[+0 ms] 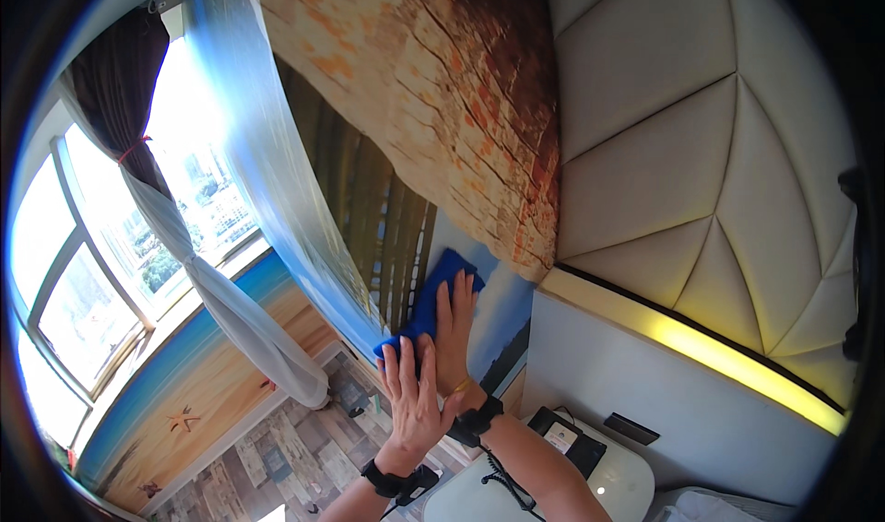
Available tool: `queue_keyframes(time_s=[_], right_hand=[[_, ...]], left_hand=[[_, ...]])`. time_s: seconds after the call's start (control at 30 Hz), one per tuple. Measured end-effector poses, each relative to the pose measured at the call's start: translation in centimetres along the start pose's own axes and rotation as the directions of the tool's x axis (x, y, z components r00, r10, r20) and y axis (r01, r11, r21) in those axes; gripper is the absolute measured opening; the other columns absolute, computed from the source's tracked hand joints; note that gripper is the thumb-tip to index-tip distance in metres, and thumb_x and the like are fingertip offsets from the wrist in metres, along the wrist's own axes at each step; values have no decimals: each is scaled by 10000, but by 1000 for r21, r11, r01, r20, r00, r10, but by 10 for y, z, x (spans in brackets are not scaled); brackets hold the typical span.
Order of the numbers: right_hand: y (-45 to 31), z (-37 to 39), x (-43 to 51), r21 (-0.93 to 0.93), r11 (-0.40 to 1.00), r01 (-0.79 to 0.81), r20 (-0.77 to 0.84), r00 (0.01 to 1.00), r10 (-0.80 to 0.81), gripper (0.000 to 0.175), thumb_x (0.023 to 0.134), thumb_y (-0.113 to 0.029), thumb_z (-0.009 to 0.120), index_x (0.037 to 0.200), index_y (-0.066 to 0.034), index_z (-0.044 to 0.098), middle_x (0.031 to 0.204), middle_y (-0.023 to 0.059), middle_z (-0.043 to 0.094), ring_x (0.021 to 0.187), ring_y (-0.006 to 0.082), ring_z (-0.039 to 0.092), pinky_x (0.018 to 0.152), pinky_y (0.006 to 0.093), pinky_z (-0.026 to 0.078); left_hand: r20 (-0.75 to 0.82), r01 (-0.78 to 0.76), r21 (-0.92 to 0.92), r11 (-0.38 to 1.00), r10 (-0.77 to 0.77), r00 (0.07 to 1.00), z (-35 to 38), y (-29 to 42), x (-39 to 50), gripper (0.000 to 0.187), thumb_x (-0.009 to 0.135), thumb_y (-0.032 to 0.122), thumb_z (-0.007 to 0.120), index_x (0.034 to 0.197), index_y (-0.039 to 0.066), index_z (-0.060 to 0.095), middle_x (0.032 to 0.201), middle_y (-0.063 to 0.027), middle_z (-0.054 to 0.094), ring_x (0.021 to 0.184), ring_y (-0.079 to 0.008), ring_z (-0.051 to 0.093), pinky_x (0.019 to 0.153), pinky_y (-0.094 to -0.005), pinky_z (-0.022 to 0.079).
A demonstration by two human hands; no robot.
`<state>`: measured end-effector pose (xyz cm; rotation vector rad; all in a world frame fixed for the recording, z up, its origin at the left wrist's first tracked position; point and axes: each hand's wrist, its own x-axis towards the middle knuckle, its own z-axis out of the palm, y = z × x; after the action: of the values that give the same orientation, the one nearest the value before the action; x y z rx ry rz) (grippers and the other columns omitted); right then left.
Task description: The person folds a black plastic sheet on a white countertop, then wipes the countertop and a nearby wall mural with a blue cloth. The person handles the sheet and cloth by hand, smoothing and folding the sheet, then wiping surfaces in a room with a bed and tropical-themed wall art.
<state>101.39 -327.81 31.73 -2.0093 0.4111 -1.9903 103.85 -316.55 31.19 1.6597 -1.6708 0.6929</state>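
A blue cloth (429,308) lies flat against a wall covered with a printed mural (408,107). My right hand (454,328) is spread over the cloth's right part, its fingers pointing up and holding it to the wall. Lower and to the left, my left hand (413,394) has its fingertips on the cloth's lower left end. The part of the cloth under both palms is hidden. Each wrist wears a black strap with a small device, and a coiled cord hangs by the right forearm.
A white bedside table (470,491) stands below my right arm, with a black telephone (567,442) on it. To the right is a padded headboard panel (650,135) above a lit yellow strip (747,366). Tied curtains (162,197) hang by bright windows at left, over a wood-patterned floor (276,446).
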Motion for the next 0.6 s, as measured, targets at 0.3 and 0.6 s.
queue_keyframes(time_s=[0.3, 0.6], right_hand=[[-16, 4, 50, 43, 999, 29, 53, 998, -31, 574, 885, -313, 436, 1373, -32, 327, 1458, 227, 239, 1356, 433, 167, 1088, 562, 78], [45, -14, 90, -77, 983, 166, -9, 986, -167, 639, 912, -449, 402, 1411, -62, 304, 1474, 156, 259, 1374, 360, 188, 1099, 512, 83]], left_hand=[[-132, -96, -57, 994, 88, 987, -10, -6, 19, 754, 804, 314, 648, 1372, -19, 280, 1431, -340, 167, 1322, -534, 141, 1062, -582, 145], [58, -163, -94, 982, 169, 984, 9, 14, 44, 670, 817, 287, 636, 1359, 17, 348, 1438, -285, 220, 1327, -493, 188, 1047, -580, 192]])
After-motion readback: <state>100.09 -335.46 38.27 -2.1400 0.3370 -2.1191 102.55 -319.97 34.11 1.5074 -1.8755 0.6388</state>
